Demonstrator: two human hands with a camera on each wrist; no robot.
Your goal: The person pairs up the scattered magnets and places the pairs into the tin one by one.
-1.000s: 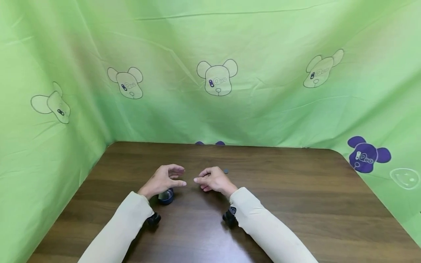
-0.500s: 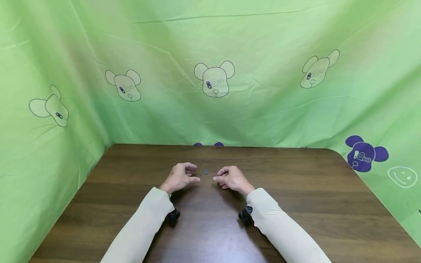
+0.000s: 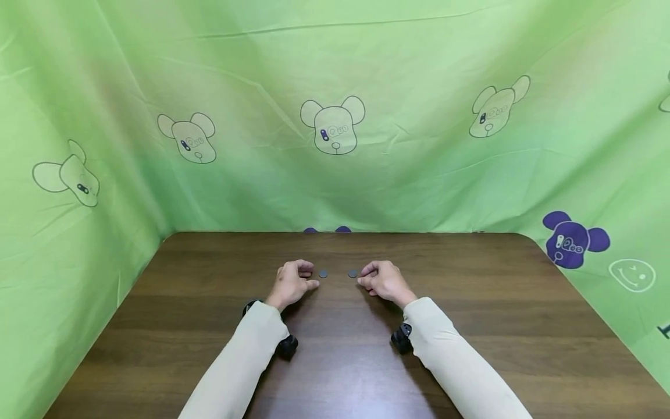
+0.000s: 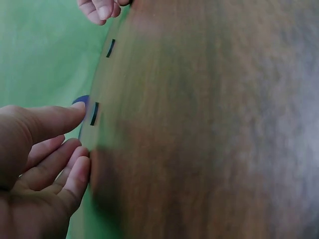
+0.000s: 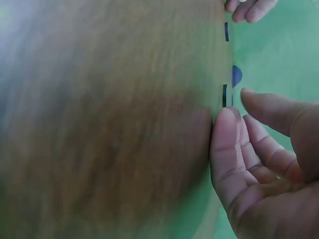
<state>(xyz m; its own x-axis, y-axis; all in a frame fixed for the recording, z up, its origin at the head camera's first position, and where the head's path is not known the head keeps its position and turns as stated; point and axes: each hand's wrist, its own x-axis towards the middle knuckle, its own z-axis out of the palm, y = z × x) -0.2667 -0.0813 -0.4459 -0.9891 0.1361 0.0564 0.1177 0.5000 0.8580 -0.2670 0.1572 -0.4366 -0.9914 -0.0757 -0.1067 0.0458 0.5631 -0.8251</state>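
Two small, flat, dark grey discs lie apart near the far side of the table: a left disc (image 3: 323, 274) and a right disc (image 3: 353, 274). Just left of the left disc is my left hand (image 3: 293, 283), thumb and fingers parted, holding nothing. My right hand (image 3: 386, 281) is close by the right disc, its fingers loosely bent around a bare gap. From the wrist cameras both discs look like thin dark strips: the near one (image 4: 94, 114) by my left thumb, the near one (image 5: 225, 95) by my right fingertips. What the discs are I cannot tell.
A dark round object (image 3: 250, 306) shows partly behind my left wrist, mostly hidden by the sleeve. The brown wooden table (image 3: 471, 302) ends against a green printed curtain (image 3: 408, 174). Black cameras sit on both wrists.
Both hands have moved right. The left hand has come up beside the left disc, and the right hand has drawn away, uncovering both discs. The dark round object is now largely covered.
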